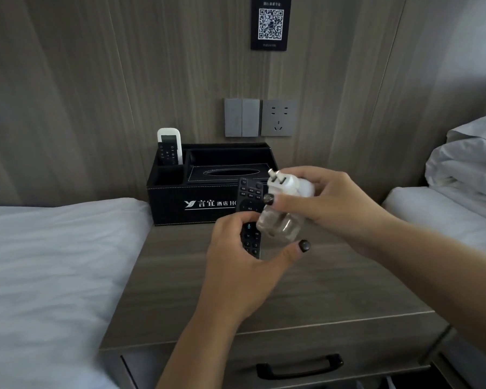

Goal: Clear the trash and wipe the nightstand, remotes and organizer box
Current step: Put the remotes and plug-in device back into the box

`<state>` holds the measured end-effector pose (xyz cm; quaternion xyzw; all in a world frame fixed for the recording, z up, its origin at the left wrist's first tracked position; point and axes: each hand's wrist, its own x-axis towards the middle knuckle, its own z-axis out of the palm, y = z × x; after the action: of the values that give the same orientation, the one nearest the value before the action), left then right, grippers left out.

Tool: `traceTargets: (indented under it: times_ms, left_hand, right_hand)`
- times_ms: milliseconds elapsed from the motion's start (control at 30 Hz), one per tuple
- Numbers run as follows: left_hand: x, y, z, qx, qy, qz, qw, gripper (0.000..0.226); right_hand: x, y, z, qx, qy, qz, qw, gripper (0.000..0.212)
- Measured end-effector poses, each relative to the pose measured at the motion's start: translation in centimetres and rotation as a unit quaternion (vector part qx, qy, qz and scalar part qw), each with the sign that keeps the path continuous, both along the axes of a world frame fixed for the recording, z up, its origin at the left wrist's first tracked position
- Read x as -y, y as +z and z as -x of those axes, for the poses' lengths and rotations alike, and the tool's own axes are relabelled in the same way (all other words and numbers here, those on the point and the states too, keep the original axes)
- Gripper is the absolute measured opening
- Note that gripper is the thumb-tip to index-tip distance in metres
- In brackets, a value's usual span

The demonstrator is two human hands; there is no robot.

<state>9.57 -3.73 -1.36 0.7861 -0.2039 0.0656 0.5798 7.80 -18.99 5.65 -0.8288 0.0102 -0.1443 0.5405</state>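
white bedding [54, 248] lies leftmost, then the black leatherette organizer box [180, 197] at the back of the wood-grain nightstand [306, 290], a white remote [170, 144] upright in its rear-left slot. my left hand [236, 273] grips the black tv remote [249, 217] by its lower half; i judge it light, stiff, slick plastic, best held by the edges. my right hand [328, 203] pinches a plug-in mosquito repellent [285, 203] by its white top; the clear bottle looks fragile.
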Motion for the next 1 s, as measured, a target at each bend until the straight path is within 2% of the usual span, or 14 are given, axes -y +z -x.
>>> traceTargets:
  times_ms: [133, 233, 300, 400, 467, 533, 633, 733, 833, 900, 1000]
  left_hand:
    - [-0.4, 0.0, -0.1, 0.002, 0.011, 0.016, 1.0, 0.062]
    - [-0.7, 0.0, -0.2, -0.021, 0.009, 0.066, 0.998, 0.043]
    - [-1.1, 0.4, -0.4, -0.071, -0.02, 0.128, 0.989, 0.039]
    - [-2.0, 1.3, -0.4, -0.179, -0.099, 0.241, 0.949, 0.031]
    - [-2.6, 1.5, -0.7, -0.211, -0.137, 0.29, 0.923, 0.037]
    - [-3.3, 1.7, -1.0, -0.221, -0.136, 0.318, 0.912, 0.044]
    - [-4.5, 1.7, -2.2, -0.219, -0.095, 0.325, 0.915, 0.051]
    - [-5.7, 1.8, -3.2, -0.213, -0.083, 0.338, 0.913, 0.039]
    - [-6.5, 2.5, -4.0, -0.175, -0.05, 0.395, 0.9, 0.03]
    - [-7.3, 2.6, -4.8, -0.146, 0.015, 0.447, 0.883, 0.023]
    - [-8.3, 1.9, -6.0, -0.121, 0.131, 0.44, 0.88, 0.009]
  right_hand:
    - [-2.0, 0.2, 0.0, -0.01, -0.002, 0.036, 0.999, 0.034]
    - [-2.1, 1.0, 0.0, -0.035, -0.004, 0.05, 0.998, 0.052]
    - [-1.5, 1.5, -0.6, -0.037, -0.015, -0.012, 0.999, 0.057]
    - [-0.9, 1.4, -2.8, -0.08, -0.026, -0.161, 0.983, 0.029]
    - [-1.4, 0.9, -4.6, -0.155, 0.013, -0.196, 0.968, 0.029]
    - [-2.3, 0.6, -6.1, -0.188, 0.068, -0.213, 0.956, 0.031]
    - [-3.9, 1.0, -7.9, -0.162, 0.124, -0.171, 0.964, 0.018]
    - [-5.5, 1.4, -9.4, -0.15, 0.132, -0.143, 0.969, 0.021]
    - [-6.5, 3.4, -10.8, -0.108, 0.133, -0.159, 0.972, 0.027]
    - [-6.8, 5.3, -11.9, -0.054, 0.123, -0.179, 0.975, 0.028]
    - [-7.2, 7.1, -14.4, 0.04, 0.114, -0.219, 0.968, 0.031]
